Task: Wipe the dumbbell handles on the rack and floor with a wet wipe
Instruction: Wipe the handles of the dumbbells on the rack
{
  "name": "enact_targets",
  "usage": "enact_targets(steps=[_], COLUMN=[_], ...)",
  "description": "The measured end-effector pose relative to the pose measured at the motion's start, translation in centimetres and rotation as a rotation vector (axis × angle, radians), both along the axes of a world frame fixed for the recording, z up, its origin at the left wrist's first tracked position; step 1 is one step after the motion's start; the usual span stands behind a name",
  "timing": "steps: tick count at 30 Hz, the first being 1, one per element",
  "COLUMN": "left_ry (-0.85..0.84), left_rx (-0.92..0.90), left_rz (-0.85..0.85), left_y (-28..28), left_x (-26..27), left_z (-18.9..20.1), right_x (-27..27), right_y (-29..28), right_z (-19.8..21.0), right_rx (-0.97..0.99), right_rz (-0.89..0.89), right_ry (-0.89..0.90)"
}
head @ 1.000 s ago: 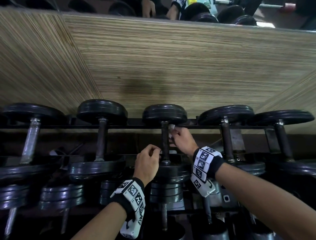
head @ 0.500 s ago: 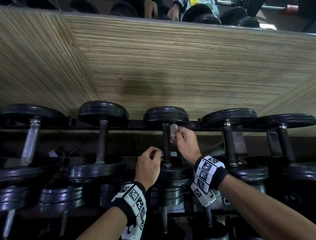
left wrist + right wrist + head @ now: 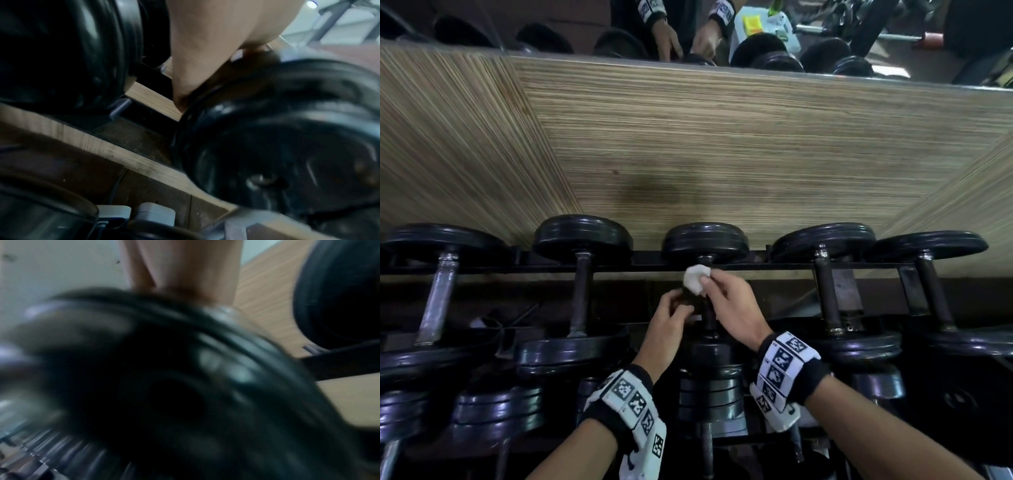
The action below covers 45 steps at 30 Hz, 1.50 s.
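1. The right hand pinches a small crumpled white wet wipe at the far end of the dark metal handle of the middle black plate dumbbell on the upper rail of the black steel rack.
2. The left hand has its fingers curled beside the handle; whether they grip it cannot be told.
3. Risk: the wad is small, so the underside may be missed, or the wipe may drop between the rails.
4. Obstruction: the neighbouring dumbbells – left and right – and the wood-grain wall panel close behind limit wrist rotation.
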State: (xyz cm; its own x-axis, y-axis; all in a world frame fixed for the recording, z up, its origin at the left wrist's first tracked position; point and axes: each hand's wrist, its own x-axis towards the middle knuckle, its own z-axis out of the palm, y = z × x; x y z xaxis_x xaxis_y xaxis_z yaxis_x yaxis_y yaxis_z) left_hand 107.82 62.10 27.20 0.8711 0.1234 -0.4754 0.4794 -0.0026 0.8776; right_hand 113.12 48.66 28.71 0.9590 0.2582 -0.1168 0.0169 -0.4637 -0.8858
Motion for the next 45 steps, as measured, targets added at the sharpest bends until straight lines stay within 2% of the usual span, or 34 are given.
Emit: enact_targets(steps=[2, 6, 11, 13, 15, 17, 19, 22, 24, 26, 31, 36, 39, 41, 43, 45], left_ry=[-0.044, -0.160, -0.035, 0.040, 0.092, 0.098, 0.064, 0.018, 0.002, -0.070, -0.338, -0.475, -0.416, -0.292, -0.118, 0.010], left_rx=[-0.103, 0.063, 0.076, 0.098, 0.130, 0.085, -0.020, -0.138, -0.144, -0.040, 0.402, 0.511, 0.464, 0.496, 0.519, 0.429], left_rz=[-0.036, -0.103, 0.129, 0.073, -0.055, -0.171, -0.218, -0.198, -0.139, -0.122, -0.277, -0.337, -0.202, -0.157, -0.262, -0.369], left_y=[0.7, 2.0, 2.9, 3.0, 2.7, 2.2, 1.6, 1.2, 1.0, 1.3, 1.9, 1.8, 2.4, 3.0, 3.6, 3.7], left_x=[0.5, 2.2, 4.9, 6.0, 7.0, 8.0, 8.6, 9.0, 8.7, 8.2, 7.7, 6.5, 5.9, 5.8, 6.3, 7.1], left_z=[1.1, 1.2, -1.0, -2.1, -2.5, -2.6, -2.1, -1.9, -2.1, -2.3, -1.4, 0.3, -1.1, -2.6, -3.9, -5.1], right_x=[-0.7, -1.1, -3.2, -4.0, -4.1, -4.1, -4.0, -4.1, -4.1, -4.1, -4.1, -4.1, -4.1, -4.1, -4.2, -4.2], right_y=[-0.3, -0.3, -0.9, -0.9, -0.9, -0.8, -0.8, -0.9, -1.0, -1.0, -1.0, -0.9, -1.0, -1.0, -1.0, -0.9], right_z=[0.1, 0.1, -0.5, -1.0, -1.2, -1.1, -0.9, -0.7, -0.7, -0.5, -0.5, -0.4, -0.4, -0.3, -0.3, -0.2], right_rx=[0.078, 0.203, 0.178, 0.143, 0.153, 0.150, 0.147, 0.143, 0.139, 0.130, 0.101, 0.082, 0.086, 0.086, 0.085, 0.089], right_rz=[-0.017, -0.157, -0.401, -0.467, -0.502, -0.504, -0.503, -0.497, -0.489, -0.480, -0.473, -0.455, -0.451, -0.458, -0.462, -0.464], right_ry=[0.051, 0.075, 0.056, 0.052, 0.056, 0.044, 0.033, 0.038, 0.040, 0.040, 0.043, 0.035, 0.044, 0.049, 0.055, 0.067])
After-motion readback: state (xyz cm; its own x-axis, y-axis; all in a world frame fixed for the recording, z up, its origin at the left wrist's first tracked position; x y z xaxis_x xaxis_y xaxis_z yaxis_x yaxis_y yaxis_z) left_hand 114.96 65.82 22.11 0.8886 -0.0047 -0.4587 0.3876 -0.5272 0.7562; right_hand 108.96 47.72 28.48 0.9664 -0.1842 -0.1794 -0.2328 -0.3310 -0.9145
